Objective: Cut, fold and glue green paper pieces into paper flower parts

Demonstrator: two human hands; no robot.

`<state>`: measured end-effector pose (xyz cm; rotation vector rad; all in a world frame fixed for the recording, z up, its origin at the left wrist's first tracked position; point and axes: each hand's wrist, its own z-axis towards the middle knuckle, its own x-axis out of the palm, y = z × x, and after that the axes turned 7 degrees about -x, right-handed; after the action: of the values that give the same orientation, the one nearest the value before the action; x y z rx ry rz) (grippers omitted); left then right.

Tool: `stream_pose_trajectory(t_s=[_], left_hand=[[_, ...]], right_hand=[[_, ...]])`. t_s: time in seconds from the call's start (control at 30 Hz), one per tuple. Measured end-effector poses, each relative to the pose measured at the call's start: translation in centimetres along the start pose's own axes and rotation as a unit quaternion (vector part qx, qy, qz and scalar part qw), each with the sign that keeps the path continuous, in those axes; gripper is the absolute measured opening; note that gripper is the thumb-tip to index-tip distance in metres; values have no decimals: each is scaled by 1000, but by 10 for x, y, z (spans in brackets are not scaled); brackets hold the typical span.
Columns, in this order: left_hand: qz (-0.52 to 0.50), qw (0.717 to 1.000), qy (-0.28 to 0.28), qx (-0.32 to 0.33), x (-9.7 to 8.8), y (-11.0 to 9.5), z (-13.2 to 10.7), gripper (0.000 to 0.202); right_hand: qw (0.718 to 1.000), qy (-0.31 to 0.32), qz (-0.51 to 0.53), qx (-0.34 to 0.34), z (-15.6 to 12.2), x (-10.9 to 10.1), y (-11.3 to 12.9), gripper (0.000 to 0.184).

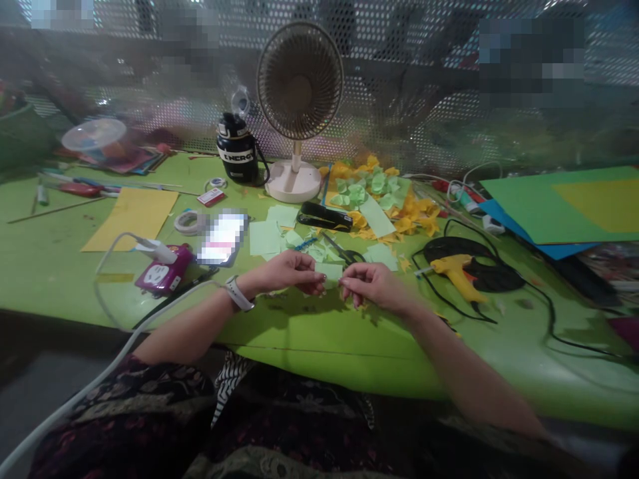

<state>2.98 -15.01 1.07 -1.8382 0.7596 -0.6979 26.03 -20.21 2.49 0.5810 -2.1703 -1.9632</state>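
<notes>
The left hand [287, 271] and right hand [374, 286] were both narrowed to a pinch on a pale green paper strip [328, 271], held above the green table [299, 332]. Pulling the hands apart could have torn or creased the thin strip. A white cable [114, 266] lay close by the left forearm and could have snagged, and the yellow hot glue gun [456, 276] sat near the right arm, though whether it was hot was hard to judge
</notes>
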Motion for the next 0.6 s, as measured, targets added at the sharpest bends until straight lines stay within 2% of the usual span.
stream_pose_trajectory(t_s=[0.1, 0.27, 0.4, 0.5, 0.6], left_hand=[[-3, 1000, 17, -7, 1, 1, 0, 32], [-1, 999, 49, -21, 5, 7, 4, 33], [13, 999, 44, -11, -4, 4, 2, 31], [5, 1000, 15, 2, -12, -3, -1, 34], [-56, 995, -81, 34, -11, -6, 0, 37]], right_hand=[[1000, 1, 1, 13, 0, -4, 4, 27], [1000, 21, -13, 12, 0, 4, 4, 29], [1000, 19, -6, 3, -1, 5, 1, 30], [1000, 10, 26, 2, -1, 1, -4, 32], [996, -45, 71, -17, 0, 0, -8, 32]])
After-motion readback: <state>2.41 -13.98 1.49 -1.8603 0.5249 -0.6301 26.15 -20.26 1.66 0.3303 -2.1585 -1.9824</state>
